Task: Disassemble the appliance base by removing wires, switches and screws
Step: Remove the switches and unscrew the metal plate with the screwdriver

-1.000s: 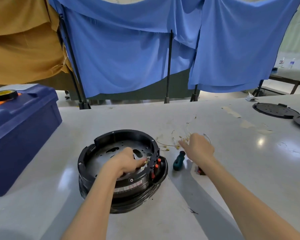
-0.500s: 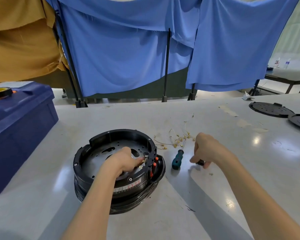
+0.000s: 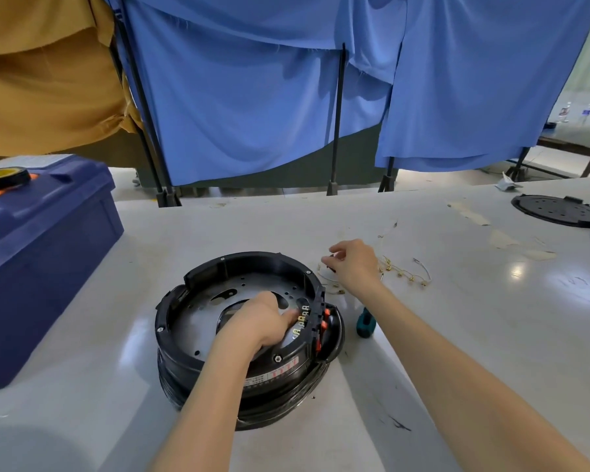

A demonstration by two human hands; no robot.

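The appliance base (image 3: 252, 264) sits open side up on the near centre of the table (image 3: 491, 338). The left hand (image 3: 256, 318) rests inside the base with its fingers curled toward the terminal row (image 3: 302, 317) at the right rim; whether they pinch anything cannot be told. The right hand (image 3: 353, 264) is just beyond the base on its far right, with thumb and fingers clamped on a small dark part (image 3: 328, 259). Loose wires (image 3: 402, 272) lie on the table to the right of that hand. A teal-handled screwdriver (image 3: 365, 325) lies just right of the base.
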